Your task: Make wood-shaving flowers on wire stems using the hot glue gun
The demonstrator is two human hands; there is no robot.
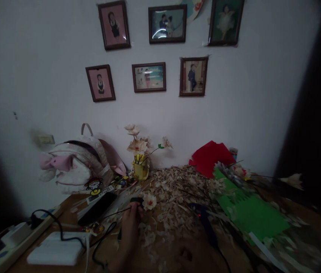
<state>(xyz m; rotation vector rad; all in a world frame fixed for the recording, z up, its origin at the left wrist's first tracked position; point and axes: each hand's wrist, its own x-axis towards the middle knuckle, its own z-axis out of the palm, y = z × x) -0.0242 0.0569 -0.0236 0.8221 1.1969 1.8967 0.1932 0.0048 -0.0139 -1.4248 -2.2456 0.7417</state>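
The left hand (132, 213) and slim left forearm (127, 242) are seen uncovered; the right hand (184, 257), likewise bare, is rendered indistinct in outline by deep shadow.

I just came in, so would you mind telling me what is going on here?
A person's left hand appears to hold a pale artificial flower by its dark stem. The right hand is low in the view, too dim to tell whether it holds anything. Near it lies a dark blue glue gun with a small red light on, beside scattered loose petals. Farther back, similar flowers stand in a yellow container.
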